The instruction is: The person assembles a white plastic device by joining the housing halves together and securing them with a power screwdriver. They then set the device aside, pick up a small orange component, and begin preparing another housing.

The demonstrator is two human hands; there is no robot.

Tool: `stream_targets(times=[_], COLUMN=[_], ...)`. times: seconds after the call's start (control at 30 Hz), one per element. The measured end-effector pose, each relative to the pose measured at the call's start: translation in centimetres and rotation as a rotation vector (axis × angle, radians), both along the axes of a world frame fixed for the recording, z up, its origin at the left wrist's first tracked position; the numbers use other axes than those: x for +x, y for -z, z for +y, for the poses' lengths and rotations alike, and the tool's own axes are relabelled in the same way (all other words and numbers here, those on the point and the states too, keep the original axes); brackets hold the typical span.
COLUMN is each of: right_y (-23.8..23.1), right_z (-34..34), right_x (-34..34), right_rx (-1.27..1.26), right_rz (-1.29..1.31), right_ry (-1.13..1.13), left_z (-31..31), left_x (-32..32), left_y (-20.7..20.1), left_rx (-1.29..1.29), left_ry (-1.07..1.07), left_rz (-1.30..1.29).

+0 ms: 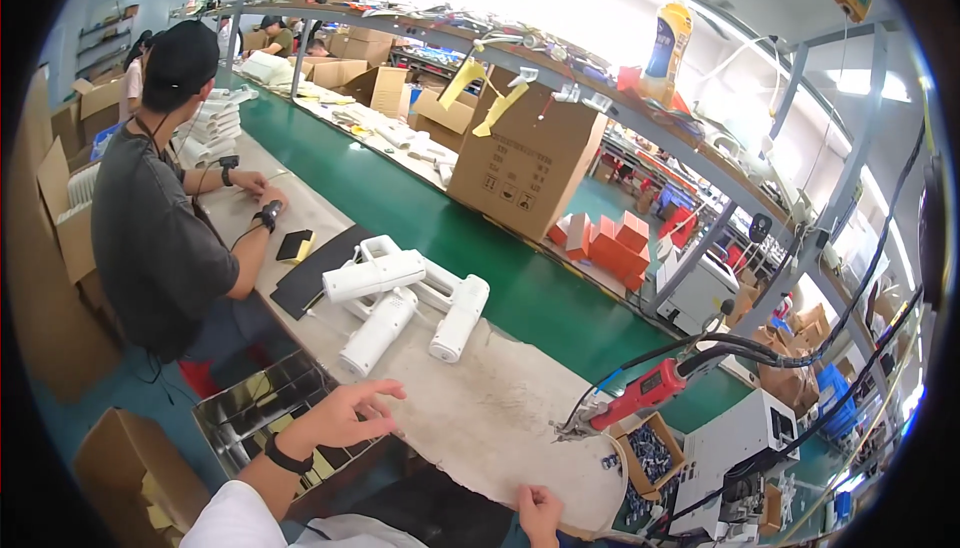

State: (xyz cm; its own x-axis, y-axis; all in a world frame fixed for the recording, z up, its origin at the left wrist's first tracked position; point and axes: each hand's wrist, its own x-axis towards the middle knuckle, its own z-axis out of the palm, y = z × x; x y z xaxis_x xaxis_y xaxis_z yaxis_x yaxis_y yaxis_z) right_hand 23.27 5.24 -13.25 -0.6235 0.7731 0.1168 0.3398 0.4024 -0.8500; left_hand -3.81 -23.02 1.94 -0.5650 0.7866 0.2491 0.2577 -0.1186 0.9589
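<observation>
The left hand [345, 416] hovers empty, fingers apart, near 3 white devices [378, 333] heaped on the bench [490, 403], probably saving room. The right hand [540, 511] curls at its edge; I can't tell whether it grips anything. The red driver [645, 393] sits nearby, presumably for easy reach.

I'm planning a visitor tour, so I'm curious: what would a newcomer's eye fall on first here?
Probably the white plastic devices heaped on the bench, just beyond the person's left hand. The bright red tool over the bench's right end would likely come next, then the big brown carton standing at the far side of the green strip.
</observation>
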Motion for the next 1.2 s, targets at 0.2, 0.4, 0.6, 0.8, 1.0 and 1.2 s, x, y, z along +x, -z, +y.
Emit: stream_targets(times=[0.2,0.4,0.6,0.8,1.0,1.2], right_y=[-1.9,-1.5,-2.0,-1.4,-1.5,-3.6], right_z=[-0.4,0.1,-0.1,-0.1,0.0,0.2], right_x=[-0.3,-0.2,-0.5,-0.4,-0.6,0.1], right_rx=[-0.005,-0.115,-0.168,-0.189,-0.180,-0.098], right_rz=[0.002,0.030,0.043,0.074,0.051,-0.071], right_ry=[0.051,0.028,0.009,0.013,0.004,-0.018], left_z=[-2.3,-1.1,0.4,-0.1,-1.7,-4.6], left_x=[0.2,0.6,0.7,0.9,-1.2,-7.3], left_y=[0.0,2.6,4.7,3.7,0.2,-10.1], left_rx=[0.018,-0.079,-0.135,-0.175,-0.103,-0.206], left_ry=[-0.078,-0.053,-0.038,-0.035,-0.214,-0.721], left_rz=[-0.024,-0.068,-0.025,-0.007,0.008,0.258])
